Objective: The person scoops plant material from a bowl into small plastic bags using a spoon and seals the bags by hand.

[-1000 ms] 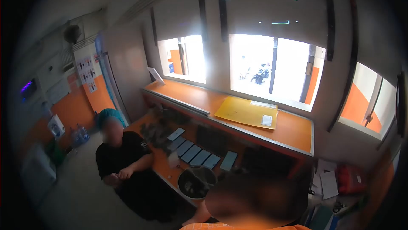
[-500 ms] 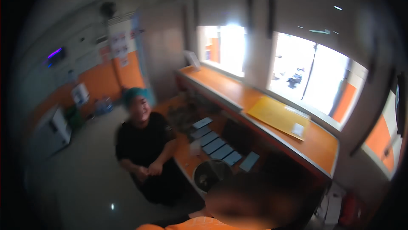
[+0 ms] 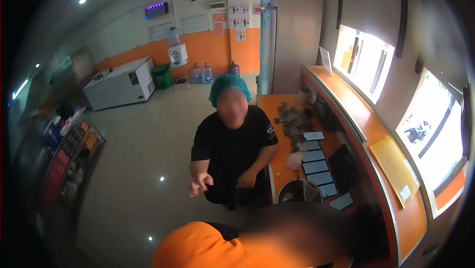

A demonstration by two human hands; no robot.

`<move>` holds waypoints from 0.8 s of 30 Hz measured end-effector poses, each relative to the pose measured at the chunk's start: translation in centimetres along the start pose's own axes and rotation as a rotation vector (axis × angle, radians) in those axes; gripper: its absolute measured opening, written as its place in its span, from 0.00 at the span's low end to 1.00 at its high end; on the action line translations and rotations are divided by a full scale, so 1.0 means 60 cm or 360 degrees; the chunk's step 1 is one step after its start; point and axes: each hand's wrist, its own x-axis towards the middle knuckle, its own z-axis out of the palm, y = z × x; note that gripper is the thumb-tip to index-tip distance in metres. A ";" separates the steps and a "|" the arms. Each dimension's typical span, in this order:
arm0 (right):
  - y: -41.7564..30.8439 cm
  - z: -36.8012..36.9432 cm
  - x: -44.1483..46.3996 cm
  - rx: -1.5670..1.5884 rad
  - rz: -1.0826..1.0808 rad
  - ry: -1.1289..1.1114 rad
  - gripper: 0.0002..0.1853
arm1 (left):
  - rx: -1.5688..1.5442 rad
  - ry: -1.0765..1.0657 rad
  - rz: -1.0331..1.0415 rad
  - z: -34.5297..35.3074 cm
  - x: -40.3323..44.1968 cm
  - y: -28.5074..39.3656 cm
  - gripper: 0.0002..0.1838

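Neither my left hand nor my right hand shows. A co-worker in a black shirt and green hair cover (image 3: 230, 87) stands beside the orange counter (image 3: 269, 104), one hand (image 3: 200, 184) raised with fingers partly bent, the other (image 3: 246, 179) low near the counter. Close below the camera is another person in an orange top (image 3: 198, 248), whose head area is blurred and whose hands are hidden. On the counter lie several phones in a row (image 3: 316, 167), a separate phone (image 3: 341, 200), a round dark container (image 3: 300, 191) and a scattered pile of small pieces (image 3: 292, 117).
A raised orange shelf (image 3: 341, 87) runs along the windows, with a yellow folder (image 3: 396, 169) on it. Behind the co-worker are a white chest freezer (image 3: 121, 87), a green bin (image 3: 162, 76), a water dispenser (image 3: 177, 54) and large bottles (image 3: 203, 73). A loaded rack (image 3: 69, 154) stands left.
The view has swung left, so the counter and windows sit further right and more of the room shows. The co-worker's hands, earlier together, are now apart, one raised forward.
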 end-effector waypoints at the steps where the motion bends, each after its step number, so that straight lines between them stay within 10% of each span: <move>1: -0.003 -0.001 -0.001 -0.0013 0.0039 -0.0015 0.08 | -0.0002 0.0008 -0.0007 -0.001 -0.001 0.002 0.10; 24: -0.017 0.018 -0.024 0.0064 -0.0007 0.0017 0.06 | 0.0092 0.0211 0.0101 -0.008 -0.032 0.042 0.06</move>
